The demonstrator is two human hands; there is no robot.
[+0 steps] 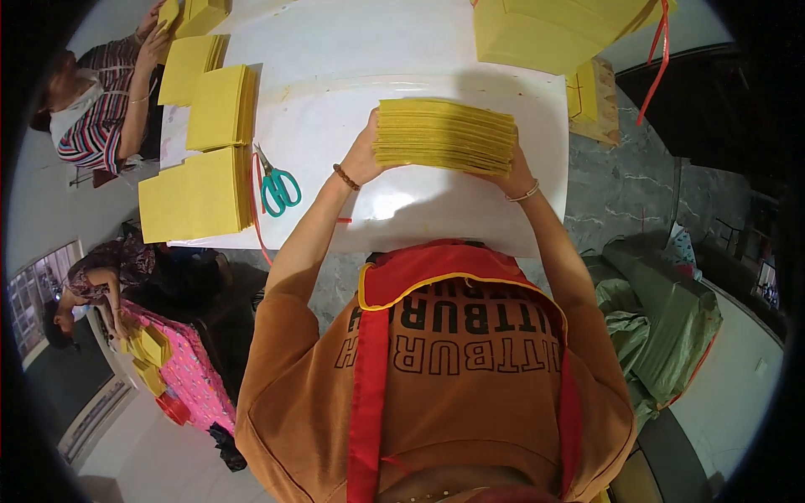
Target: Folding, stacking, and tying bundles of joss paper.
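Note:
A thick stack of yellow paper pieces (444, 134) is held up over the white table, its layered edges facing me. My left hand (362, 152) is closed on the stack's left end. At its right end my right hand (518, 172) grips it, with the fingers partly hidden behind the paper. Scissors with teal handles (281, 189) lie on the table to the left of my left forearm. Beside them sit several piles of yellow paper, the closest being a wide pile (197, 197) at the table's left edge.
A large yellow bundle (553, 33) stands at the white table's (335, 50) far right, a red strap (658, 67) hanging off it. Two people (101, 109) handle yellow paper on the left, one at a pink-covered table (193, 360). Green wrapped packages (662, 318) are at right.

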